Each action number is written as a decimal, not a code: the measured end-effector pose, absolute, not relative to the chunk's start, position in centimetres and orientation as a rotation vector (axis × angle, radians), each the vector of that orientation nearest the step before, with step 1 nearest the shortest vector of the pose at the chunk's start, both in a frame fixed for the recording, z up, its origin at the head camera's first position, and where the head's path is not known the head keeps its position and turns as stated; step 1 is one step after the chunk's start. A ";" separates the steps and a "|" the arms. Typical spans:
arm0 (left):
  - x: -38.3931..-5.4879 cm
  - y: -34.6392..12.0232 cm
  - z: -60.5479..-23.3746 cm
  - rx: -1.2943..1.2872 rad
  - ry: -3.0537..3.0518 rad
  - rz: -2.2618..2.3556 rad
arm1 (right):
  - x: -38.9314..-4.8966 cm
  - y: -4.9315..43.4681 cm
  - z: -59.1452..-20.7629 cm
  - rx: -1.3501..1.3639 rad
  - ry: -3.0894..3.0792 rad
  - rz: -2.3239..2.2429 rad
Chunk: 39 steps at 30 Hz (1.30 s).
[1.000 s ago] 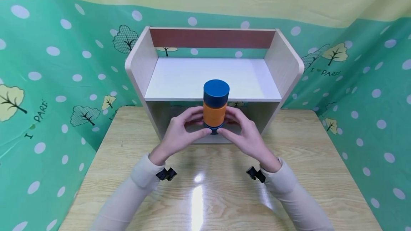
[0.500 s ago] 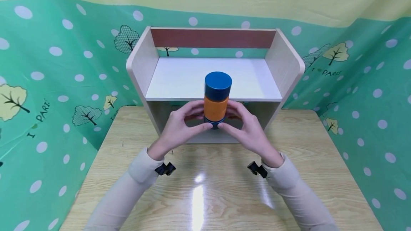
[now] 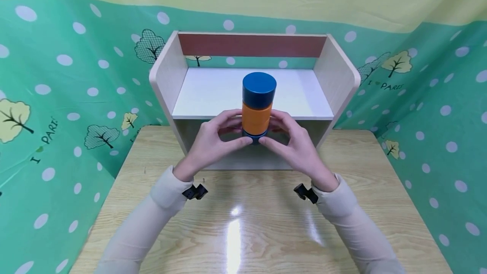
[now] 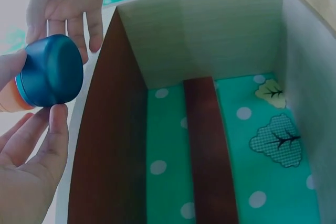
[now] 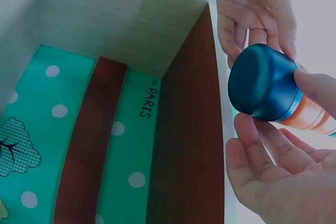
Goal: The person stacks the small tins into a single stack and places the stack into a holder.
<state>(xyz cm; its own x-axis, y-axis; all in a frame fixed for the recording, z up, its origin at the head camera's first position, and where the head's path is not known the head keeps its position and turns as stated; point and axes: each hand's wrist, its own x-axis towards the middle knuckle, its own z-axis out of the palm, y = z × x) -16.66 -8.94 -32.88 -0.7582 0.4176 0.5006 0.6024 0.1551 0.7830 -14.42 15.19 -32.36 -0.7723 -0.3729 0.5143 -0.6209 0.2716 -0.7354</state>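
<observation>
A cylindrical bottle [image 3: 255,119], with a blue top, an orange body and a blue base, is held upright in front of the shelf unit. My left hand [image 3: 213,143] grips its lower part from the left, thumb at the base and fingers round the side. Mirroring it, my right hand [image 3: 296,146] holds the same bottle from the right. The two thumbs almost meet at the front. Seen from below, the rounded blue base of the bottle [image 4: 55,72] shows in the left wrist view, and fingertips of my right hand [image 5: 294,182] support it in the right wrist view.
Behind the bottle stands a two-level shelf unit [image 3: 205,92] with pale side panels, a white upper board and a brown back strip [image 3: 251,45]. It rests on a wooden table [image 3: 266,231]. A green dotted curtain [image 3: 76,79] hangs around the table.
Both hands have raised the bottle, from the level of the lower compartment to overlapping the upper board in the head view. Their hold on it stays the same.
</observation>
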 end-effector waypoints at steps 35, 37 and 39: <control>-17.5 -8.5 -27.3 -0.914 -2.351 -1.702 | -17.3 14.9 -29.5 0.889 -2.349 1.433; -17.7 -8.4 -27.2 -0.920 -2.352 -1.708 | -17.5 15.0 -29.4 0.884 -2.353 1.436; -17.9 -8.4 -27.2 -0.926 -2.354 -1.718 | -17.7 15.0 -29.4 0.881 -2.357 1.441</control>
